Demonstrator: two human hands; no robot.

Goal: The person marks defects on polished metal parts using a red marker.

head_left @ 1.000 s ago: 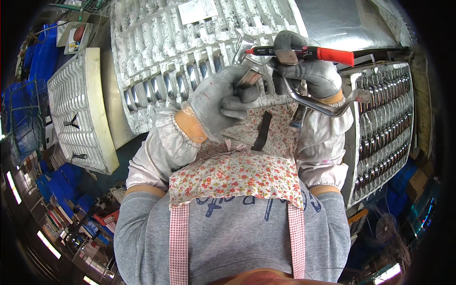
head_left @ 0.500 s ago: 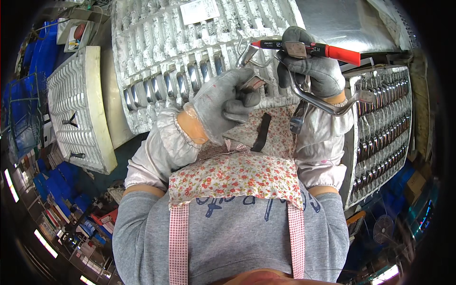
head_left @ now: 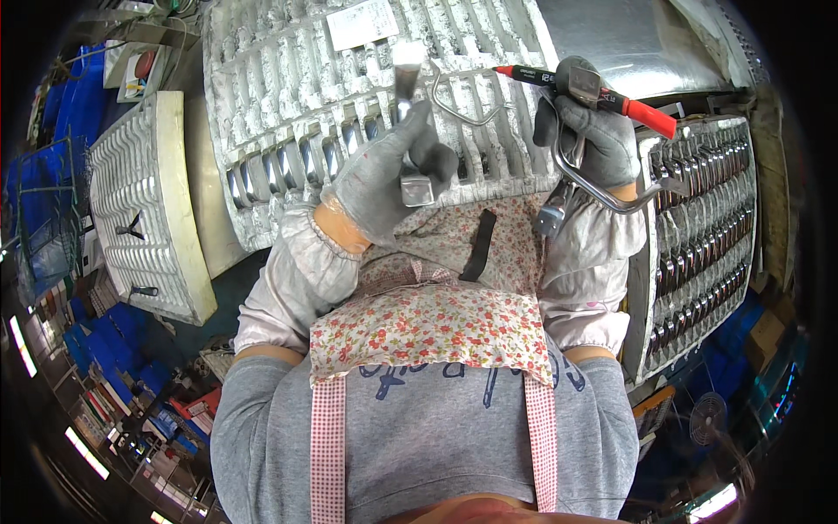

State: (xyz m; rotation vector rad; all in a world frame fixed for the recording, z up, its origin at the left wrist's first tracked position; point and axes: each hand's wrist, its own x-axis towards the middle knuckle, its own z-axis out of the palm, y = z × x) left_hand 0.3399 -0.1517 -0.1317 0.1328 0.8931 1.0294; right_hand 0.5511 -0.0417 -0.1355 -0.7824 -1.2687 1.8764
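Big tray: the white, bumpy, foam-like tray (head_left: 288, 113) lies in front; shiny bent metal pieces (head_left: 330, 159) sit in its near slots, likely so they don't bump.
Left hand: the grey-gloved left hand (head_left: 380, 179) is over the big tray's near edge, fingers curled round a flat shiny metal piece (head_left: 406, 83).
Right hand: the grey-gloved right hand (head_left: 602, 144) is at the big tray's right side, fingers wrapped round a curved shiny metal bar (head_left: 602, 199) and a red-and-black marker pen (head_left: 650, 117) (it slants, maybe so one hand fits both).
Paper: a white sheet (head_left: 362, 24) lies on the big tray's far part.
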